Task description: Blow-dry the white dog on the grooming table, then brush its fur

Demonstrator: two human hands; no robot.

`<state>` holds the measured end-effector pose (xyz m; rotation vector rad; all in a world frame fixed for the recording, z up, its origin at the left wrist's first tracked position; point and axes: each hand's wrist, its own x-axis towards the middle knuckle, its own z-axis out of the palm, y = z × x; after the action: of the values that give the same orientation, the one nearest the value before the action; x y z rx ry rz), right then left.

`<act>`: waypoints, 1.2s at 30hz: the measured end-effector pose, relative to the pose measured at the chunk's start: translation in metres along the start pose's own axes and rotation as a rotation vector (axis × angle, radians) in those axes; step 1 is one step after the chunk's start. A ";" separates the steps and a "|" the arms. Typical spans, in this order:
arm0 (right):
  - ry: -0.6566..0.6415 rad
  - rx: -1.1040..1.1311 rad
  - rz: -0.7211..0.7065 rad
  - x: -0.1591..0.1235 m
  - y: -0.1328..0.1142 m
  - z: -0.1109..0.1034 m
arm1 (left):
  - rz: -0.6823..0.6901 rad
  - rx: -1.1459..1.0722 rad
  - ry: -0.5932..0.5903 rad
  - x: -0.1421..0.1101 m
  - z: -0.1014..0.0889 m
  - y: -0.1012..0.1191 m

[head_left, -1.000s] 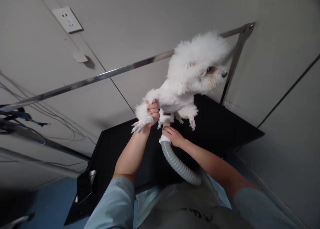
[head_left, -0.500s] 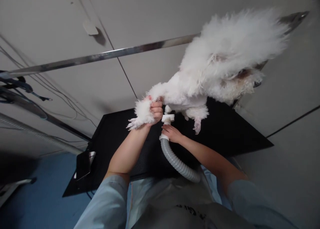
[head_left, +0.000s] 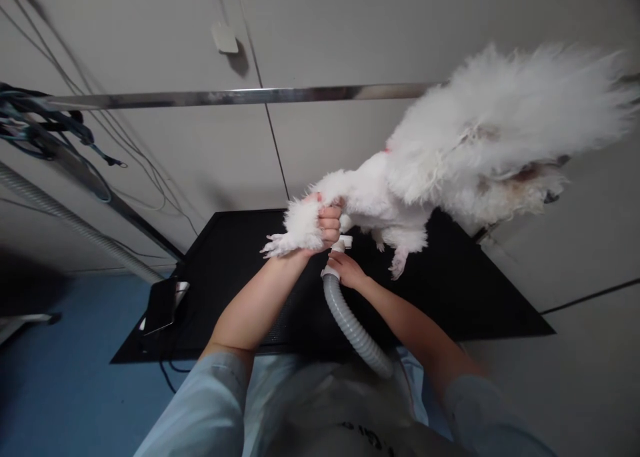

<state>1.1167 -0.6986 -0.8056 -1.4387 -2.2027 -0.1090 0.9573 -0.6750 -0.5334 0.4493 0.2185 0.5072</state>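
A fluffy white dog (head_left: 480,130) is over the black grooming table (head_left: 480,290), its head toward the right. My left hand (head_left: 327,225) is closed around one of its legs (head_left: 303,224), with the paw sticking out to the left. Just below, my right hand (head_left: 347,270) wraps around the white end of a grey ribbed dryer hose (head_left: 353,327). The white nozzle (head_left: 341,244) points up toward the dog's underside, close to my left fingers. Another paw (head_left: 399,262) hangs to the right of the nozzle.
A metal bar (head_left: 250,97) runs across behind the table, in front of the wall. At the left, dark cords (head_left: 45,127) hang from a slanted post, and a second ribbed hose (head_left: 75,220) passes beside it. A black flat device (head_left: 161,305) lies on the table's left corner.
The view has shifted and levelled, so the dog appears further right. The nozzle has turned and sits nearer my left hand. Both hands keep their hold.
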 end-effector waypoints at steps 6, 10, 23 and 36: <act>0.016 -0.047 0.042 -0.011 -0.003 -0.023 | 0.009 -0.047 -0.020 -0.003 0.006 0.001; 0.032 -0.154 0.053 -0.039 -0.011 -0.057 | -0.001 -0.030 0.003 -0.002 0.012 -0.001; -0.180 -0.349 0.235 -0.027 -0.020 -0.084 | -0.220 -0.067 -0.075 0.034 0.020 -0.035; -0.203 -0.290 0.362 -0.015 -0.015 -0.077 | -0.213 0.004 -0.042 0.078 0.036 -0.046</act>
<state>1.1369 -0.7435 -0.7424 -2.0689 -2.1025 -0.1677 1.0536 -0.6836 -0.5303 0.4348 0.2238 0.2889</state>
